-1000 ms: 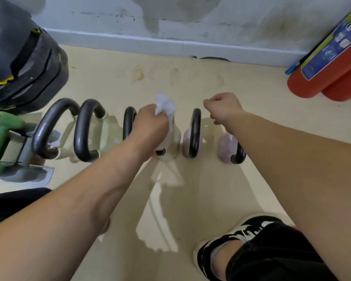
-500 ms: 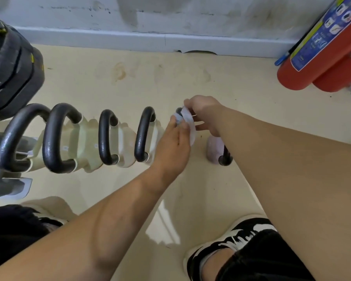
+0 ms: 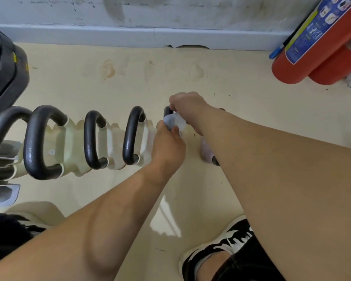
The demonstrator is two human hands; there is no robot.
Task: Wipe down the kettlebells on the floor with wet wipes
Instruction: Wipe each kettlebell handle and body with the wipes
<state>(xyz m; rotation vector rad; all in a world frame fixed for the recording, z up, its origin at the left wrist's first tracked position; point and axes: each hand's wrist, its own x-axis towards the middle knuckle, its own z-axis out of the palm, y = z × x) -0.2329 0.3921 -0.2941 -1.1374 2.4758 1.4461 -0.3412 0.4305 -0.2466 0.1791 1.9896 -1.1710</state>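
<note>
A row of cream kettlebells (image 3: 111, 147) with black handles stands on the floor. My left hand (image 3: 167, 147) is shut on a crumpled white wet wipe (image 3: 174, 122) and presses it against the black handle (image 3: 167, 110) of a kettlebell whose body is hidden behind my hands. My right hand (image 3: 187, 105) is closed over the top of that same handle, touching the wipe. A small pink kettlebell (image 3: 206, 153) sits just right of it, mostly covered by my right forearm.
Two red fire extinguishers (image 3: 312, 51) lean at the back right. A black weight stack (image 3: 2, 74) stands at the far left. A grey baseboard (image 3: 130, 36) runs along the wall. My black-and-white shoe (image 3: 221, 250) is at the bottom right.
My left hand carried the wipe rightward from one cream kettlebell to the following handle. My right hand came left and closed on that handle's top. The view shifted right.
</note>
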